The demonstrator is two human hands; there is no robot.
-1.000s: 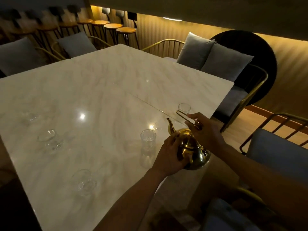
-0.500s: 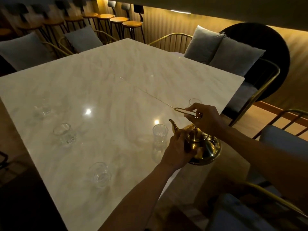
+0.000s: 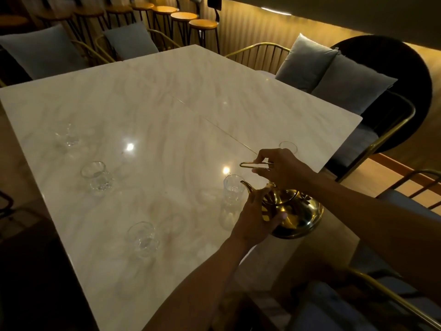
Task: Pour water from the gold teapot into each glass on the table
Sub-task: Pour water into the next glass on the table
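The gold teapot (image 3: pixel 296 216) hangs over the near right edge of the marble table (image 3: pixel 167 111). My right hand (image 3: pixel 281 167) pinches its thin wire handle from above. My left hand (image 3: pixel 256 218) grips the pot's body on the spout side. The spout points left at a clear glass (image 3: pixel 232 187) standing right beside it. Behind my right hand, another glass (image 3: pixel 288 147) shows only its rim. Three more glasses stand to the left: one near the front (image 3: pixel 142 237), one in the middle (image 3: pixel 96 175), one farthest (image 3: pixel 68 137).
Cushioned gold-framed chairs (image 3: pixel 334 77) ring the table at the back and right. A row of bar stools (image 3: pixel 183 20) lines the far wall. A chair (image 3: pixel 346 306) sits close under my right arm, and the table's right edge is just beyond the teapot.
The view has swung so the table sits lower right in frame. The teapot's spout has come closer to the nearest glass. Both hands keep their hold.
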